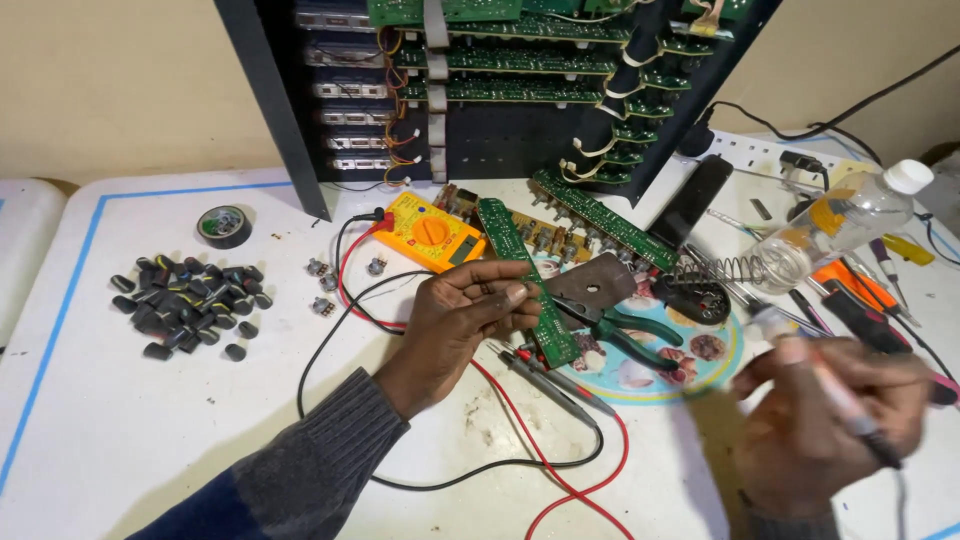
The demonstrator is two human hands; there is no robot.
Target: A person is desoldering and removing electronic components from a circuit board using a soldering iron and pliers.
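1. While pinched at its middle by the left hand (pixel 470 305), a long green circuit board (pixel 525 280) tilts above the white table (pixel 120 420).
2. Blurred, the right hand (pixel 835 420) grips a soldering iron (pixel 825 385); its tip is indistinct.
3. Green-handled pliers (pixel 625 328) lie beside the board.

The circuit board strip (pixel 527 283) pinched in the left hand's (pixel 470 320) fingers (pixel 500 296) is green with pale markings. Just above the fingers lies an orange-yellow multimeter (pixel 430 232); below them trail red and black leads (pixel 545 440). Beside the fingertips sit green-handled pliers (pixel 630 330). The sleeve (pixel 300 470) is grey and navy.
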